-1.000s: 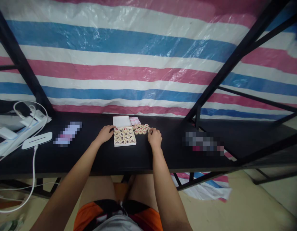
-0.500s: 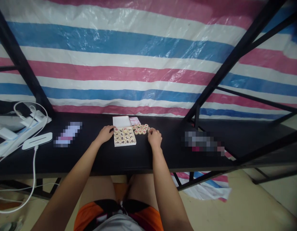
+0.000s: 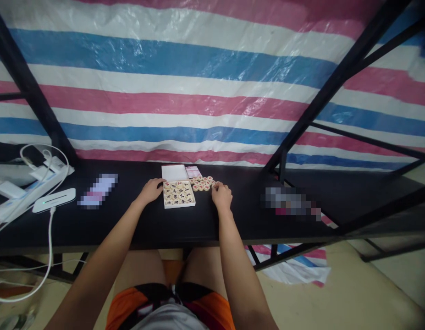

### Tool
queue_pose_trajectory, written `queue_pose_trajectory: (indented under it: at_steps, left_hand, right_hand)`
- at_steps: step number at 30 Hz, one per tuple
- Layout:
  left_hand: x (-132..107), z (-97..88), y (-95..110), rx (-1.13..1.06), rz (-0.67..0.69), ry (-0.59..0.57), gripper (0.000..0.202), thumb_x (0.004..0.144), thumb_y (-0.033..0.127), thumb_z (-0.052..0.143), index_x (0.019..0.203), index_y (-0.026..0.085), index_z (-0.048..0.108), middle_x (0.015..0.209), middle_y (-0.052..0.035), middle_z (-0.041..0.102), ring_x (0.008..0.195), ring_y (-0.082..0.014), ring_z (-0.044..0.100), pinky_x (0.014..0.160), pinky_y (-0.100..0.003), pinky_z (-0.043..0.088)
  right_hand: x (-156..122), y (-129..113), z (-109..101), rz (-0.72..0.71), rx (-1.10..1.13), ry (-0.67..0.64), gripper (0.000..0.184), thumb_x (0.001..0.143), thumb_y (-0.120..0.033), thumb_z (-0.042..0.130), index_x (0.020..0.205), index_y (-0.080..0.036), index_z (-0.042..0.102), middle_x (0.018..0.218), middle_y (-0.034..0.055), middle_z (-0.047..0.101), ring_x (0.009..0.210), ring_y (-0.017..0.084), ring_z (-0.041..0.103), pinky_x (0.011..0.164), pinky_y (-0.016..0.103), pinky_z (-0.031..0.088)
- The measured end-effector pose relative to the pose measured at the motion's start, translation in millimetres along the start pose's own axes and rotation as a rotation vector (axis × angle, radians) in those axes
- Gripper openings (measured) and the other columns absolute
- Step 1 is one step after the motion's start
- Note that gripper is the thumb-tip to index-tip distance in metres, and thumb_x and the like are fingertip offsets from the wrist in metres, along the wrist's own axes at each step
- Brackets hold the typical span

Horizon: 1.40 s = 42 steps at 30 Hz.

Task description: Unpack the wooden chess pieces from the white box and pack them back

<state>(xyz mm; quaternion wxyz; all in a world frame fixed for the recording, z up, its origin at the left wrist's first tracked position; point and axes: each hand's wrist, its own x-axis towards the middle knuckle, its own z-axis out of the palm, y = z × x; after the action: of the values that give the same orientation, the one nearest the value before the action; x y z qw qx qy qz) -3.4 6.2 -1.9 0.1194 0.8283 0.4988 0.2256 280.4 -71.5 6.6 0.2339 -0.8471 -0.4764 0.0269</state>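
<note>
A white box [image 3: 179, 206] lies open on the black table, filled with round Chinese chess pieces [image 3: 175, 196], mostly with black characters and a few red ones. At its upper left corner, my left hand [image 3: 152, 191] grips the edge with curled fingers. To the right of the box, several loose pieces with red characters [image 3: 201, 186] lie bunched together. My right hand [image 3: 222, 196] is at the right end of that bunch, its fingers closed on a Chinese chess piece [image 3: 213, 183] that is mostly hidden.
The box's white lid [image 3: 174, 173] and a printed paper [image 3: 193, 172] lie behind the box. On the left are a blurred phone-like item [image 3: 98, 190], a white device [image 3: 54, 200] with a cable, and a power strip [image 3: 30, 192]. A blurred object [image 3: 291, 201] lies right. Black metal bars [image 3: 306, 117] frame the table.
Both hands keep nearly the same places at the box and the loose pieces. The view shifts very slightly, and a green light now shows on the white device.
</note>
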Motion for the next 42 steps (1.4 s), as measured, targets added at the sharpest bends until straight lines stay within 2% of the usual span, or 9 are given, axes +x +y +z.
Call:
queue_pose_trajectory:
  at_steps: [13, 34, 42]
  left_hand:
    - [-1.3, -2.1, 3.4, 0.016, -0.009, -0.006, 0.035, 0.086, 0.024, 0.047, 0.118, 0.020, 0.062, 0.111, -0.0079, 0.065, 0.105, -0.0245, 0.058, 0.095, -0.036, 0.043]
    - [-1.5, -2.5, 3.8, 0.002, -0.025, -0.024, 0.036, 0.086, 0.025, 0.047, 0.119, 0.022, 0.061, 0.112, -0.0073, 0.064, 0.106, -0.0238, 0.056, 0.096, -0.036, 0.042]
    - [-2.8, -3.6, 6.0, -0.018, -0.014, -0.017, 0.036, 0.086, 0.023, 0.046, 0.119, 0.021, 0.061, 0.112, -0.0077, 0.065, 0.107, -0.0237, 0.056, 0.097, -0.037, 0.042]
  right_hand:
    - [-1.1, 0.2, -3.6, -0.022, 0.025, -0.010, 0.025, 0.089, -0.018, 0.042, 0.104, -0.020, 0.061, 0.109, 0.0091, 0.059, 0.098, 0.022, 0.055, 0.078, 0.032, 0.040]
    - [-2.3, -2.4, -7.3, -0.001, 0.016, -0.040, 0.025, 0.090, -0.021, 0.042, 0.106, -0.021, 0.061, 0.108, 0.0095, 0.059, 0.098, 0.022, 0.055, 0.079, 0.032, 0.040]
    - [-2.7, -2.2, -6.8, -0.011, 0.019, -0.036, 0.027, 0.089, -0.016, 0.041, 0.107, -0.020, 0.061, 0.109, 0.0101, 0.059, 0.098, 0.022, 0.055, 0.080, 0.032, 0.040]
